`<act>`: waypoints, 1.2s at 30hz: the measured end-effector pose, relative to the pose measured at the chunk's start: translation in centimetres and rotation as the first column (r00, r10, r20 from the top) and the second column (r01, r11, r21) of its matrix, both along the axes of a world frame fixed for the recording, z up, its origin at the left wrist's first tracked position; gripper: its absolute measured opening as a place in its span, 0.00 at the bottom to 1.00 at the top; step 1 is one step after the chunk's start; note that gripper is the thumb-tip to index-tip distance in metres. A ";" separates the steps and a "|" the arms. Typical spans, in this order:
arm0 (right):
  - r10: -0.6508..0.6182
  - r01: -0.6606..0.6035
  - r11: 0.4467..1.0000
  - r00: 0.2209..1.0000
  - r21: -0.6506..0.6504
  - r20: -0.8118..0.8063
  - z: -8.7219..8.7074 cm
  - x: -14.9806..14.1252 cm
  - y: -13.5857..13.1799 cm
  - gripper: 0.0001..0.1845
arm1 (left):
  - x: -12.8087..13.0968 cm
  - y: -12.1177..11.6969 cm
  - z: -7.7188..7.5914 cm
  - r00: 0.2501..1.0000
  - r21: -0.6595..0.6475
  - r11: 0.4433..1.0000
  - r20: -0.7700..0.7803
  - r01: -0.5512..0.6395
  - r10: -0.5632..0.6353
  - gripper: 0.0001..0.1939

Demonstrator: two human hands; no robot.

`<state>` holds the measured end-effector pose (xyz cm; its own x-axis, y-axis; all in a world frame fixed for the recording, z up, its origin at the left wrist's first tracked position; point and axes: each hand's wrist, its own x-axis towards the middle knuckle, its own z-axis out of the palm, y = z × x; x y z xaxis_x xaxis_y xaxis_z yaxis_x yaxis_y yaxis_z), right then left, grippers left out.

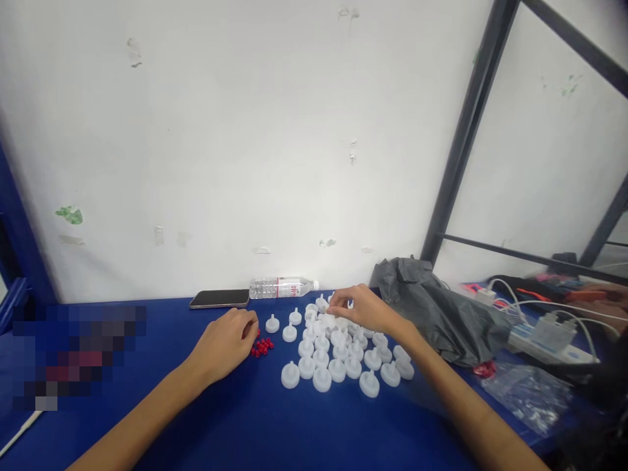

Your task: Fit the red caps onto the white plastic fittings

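Observation:
On the blue table, my left hand [226, 341] rests with its fingers curled together beside a small pile of red pieces [262, 347]. What its fingertips hold, if anything, is hidden. My right hand [362, 307] reaches over the far side of a group of white round caps [322, 378] with thin nozzles. Thumb and finger pinch at a white cap among them, its form partly covered by the hand. Most caps stand nozzle up, close together. A few stand apart on the left, such as one cap [272, 323] between the pile and the group.
A phone [220, 299] and a clear plastic bottle [283, 288] lie along the wall. On the right are a dark plastic bag [436, 307], a power strip [554, 340] with white cables and a clear bag [527, 392]. A metal frame [461, 144] rises behind.

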<state>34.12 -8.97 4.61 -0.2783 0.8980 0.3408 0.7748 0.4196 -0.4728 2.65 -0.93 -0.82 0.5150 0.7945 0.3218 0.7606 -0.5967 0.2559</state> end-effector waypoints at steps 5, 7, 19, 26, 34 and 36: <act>0.021 -0.021 1.000 1.000 0.015 0.010 -0.1 -0.1 0.2 0.11 | 0.0 -0.1 0.0 1.000 -0.005 1.000 -0.003 -0.001 0.001 0.13; 0.022 -0.022 0.999 1.000 0.032 0.016 -0.2 -0.1 0.3 0.10 | 0.0 -0.1 0.0 1.000 -0.007 1.000 -0.005 -0.004 0.004 0.12; -0.012 0.001 0.987 0.998 0.163 0.068 -0.9 -1.1 0.7 0.08 | 0.0 0.1 0.0 1.000 -0.014 1.000 -0.021 0.000 0.000 0.12; -0.031 0.011 0.976 0.996 0.216 0.087 -1.0 -1.0 0.7 0.07 | 0.1 -0.1 0.0 1.000 -0.020 1.000 -0.025 0.004 -0.005 0.12; -0.069 0.056 0.978 0.996 0.201 0.061 0.2 0.0 -0.2 0.13 | 0.1 -0.1 -0.1 1.000 -0.028 1.000 -0.027 0.006 -0.006 0.12; -0.047 0.037 0.989 0.996 0.140 0.070 0.4 0.0 -0.4 0.14 | 0.1 -0.1 -0.1 1.000 -0.032 0.999 -0.028 0.006 -0.007 0.12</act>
